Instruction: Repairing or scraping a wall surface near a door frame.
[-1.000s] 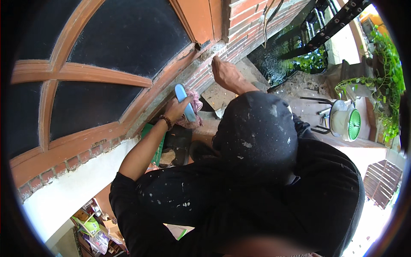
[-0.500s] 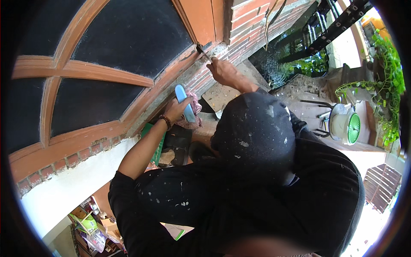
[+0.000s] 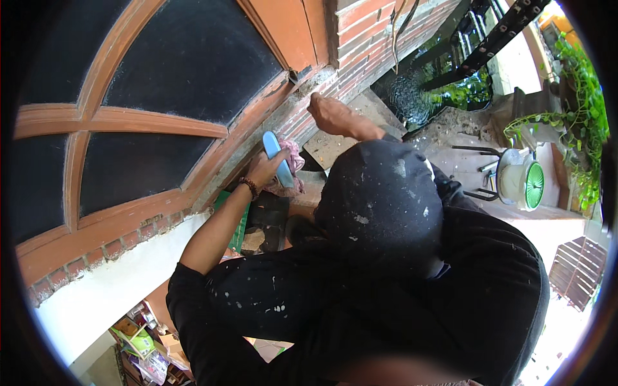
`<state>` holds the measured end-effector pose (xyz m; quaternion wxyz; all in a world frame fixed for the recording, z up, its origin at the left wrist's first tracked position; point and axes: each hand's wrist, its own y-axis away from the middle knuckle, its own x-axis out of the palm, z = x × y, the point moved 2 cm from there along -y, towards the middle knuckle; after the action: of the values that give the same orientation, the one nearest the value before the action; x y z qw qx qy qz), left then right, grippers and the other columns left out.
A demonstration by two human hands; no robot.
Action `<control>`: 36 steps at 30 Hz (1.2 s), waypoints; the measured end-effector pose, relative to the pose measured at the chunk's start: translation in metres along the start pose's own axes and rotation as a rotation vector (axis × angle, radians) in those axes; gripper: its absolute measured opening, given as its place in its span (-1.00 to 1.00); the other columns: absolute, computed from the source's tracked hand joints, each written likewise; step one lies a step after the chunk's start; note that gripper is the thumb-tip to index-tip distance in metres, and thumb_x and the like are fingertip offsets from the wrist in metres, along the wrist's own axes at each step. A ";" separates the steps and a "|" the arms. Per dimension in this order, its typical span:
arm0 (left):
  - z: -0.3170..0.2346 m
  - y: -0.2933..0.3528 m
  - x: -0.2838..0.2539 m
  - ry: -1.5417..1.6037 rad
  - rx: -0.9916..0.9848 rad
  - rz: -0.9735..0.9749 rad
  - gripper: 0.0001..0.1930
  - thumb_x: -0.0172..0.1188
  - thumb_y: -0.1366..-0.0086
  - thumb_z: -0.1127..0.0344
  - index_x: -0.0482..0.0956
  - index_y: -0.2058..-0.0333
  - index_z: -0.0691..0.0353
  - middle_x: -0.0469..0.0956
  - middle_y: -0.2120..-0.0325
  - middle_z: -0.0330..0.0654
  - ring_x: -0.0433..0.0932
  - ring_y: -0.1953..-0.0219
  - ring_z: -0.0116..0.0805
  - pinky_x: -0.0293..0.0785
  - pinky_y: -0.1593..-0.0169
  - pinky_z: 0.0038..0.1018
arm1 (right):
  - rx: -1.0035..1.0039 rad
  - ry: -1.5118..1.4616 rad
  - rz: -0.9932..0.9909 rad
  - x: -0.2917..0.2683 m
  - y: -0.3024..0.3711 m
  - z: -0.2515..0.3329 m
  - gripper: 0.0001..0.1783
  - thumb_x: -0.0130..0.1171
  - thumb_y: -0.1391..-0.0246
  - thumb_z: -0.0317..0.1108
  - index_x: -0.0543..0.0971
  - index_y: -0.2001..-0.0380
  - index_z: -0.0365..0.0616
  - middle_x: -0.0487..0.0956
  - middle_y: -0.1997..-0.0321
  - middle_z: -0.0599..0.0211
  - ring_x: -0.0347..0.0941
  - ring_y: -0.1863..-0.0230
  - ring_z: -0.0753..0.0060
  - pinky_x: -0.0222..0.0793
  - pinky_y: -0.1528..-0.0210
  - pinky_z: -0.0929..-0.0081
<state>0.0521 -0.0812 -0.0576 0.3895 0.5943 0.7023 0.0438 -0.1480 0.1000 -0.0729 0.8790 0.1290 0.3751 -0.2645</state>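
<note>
Gripping a blue tool [image 3: 278, 157] and pink rag [image 3: 293, 168], left hand [image 3: 265, 168] closed; right hand [image 3: 329, 112] fisted at the brick ledge [image 3: 293, 116], contents unclear.

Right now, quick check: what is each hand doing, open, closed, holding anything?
Left hand: closed on a blue tool handle, with a pink cloth against it.
Right hand: fingers curled, at the brick sill; whether it holds anything cannot be told.

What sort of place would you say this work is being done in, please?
Probably outside a brick house, up by an arched window. The brick wall, a paved yard below with a green fan, and climbing plants suggest a home's exterior.
</note>
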 end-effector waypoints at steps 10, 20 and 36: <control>-0.007 0.004 -0.004 0.068 -0.085 0.019 -0.42 0.23 -0.24 -0.26 0.67 0.35 0.28 0.61 0.50 -0.07 0.61 0.39 -0.25 0.49 0.24 -0.28 | -0.083 0.055 -0.224 -0.017 0.007 0.020 -0.71 0.05 -0.28 -0.30 0.47 0.32 -0.39 0.58 0.42 -0.27 0.58 0.29 -0.30 0.47 0.27 -0.03; 0.019 -0.003 -0.002 0.048 -0.051 0.018 -0.42 0.23 -0.25 -0.26 0.66 0.39 0.28 0.62 0.52 -0.08 0.60 0.42 -0.26 0.49 0.25 -0.26 | 0.021 -0.013 -0.156 -0.028 0.008 0.027 -0.68 0.02 -0.31 -0.25 0.46 0.23 -0.40 0.58 0.46 -0.27 0.57 0.34 -0.34 0.46 0.25 -0.11; 0.013 0.002 -0.006 0.029 -0.094 -0.008 -0.42 0.25 -0.25 -0.24 0.65 0.43 0.30 0.59 0.54 -0.16 0.56 0.46 -0.32 0.47 0.30 -0.31 | 0.056 -0.105 -0.137 0.003 0.006 0.029 -0.69 -0.02 -0.38 -0.22 0.35 0.10 -0.32 0.58 0.45 -0.20 0.57 0.35 -0.30 0.45 0.33 -0.08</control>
<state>0.0612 -0.0910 -0.0632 0.4071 0.5717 0.7074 0.0839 -0.1256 0.0913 -0.0553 0.8734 0.1135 0.3291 -0.3407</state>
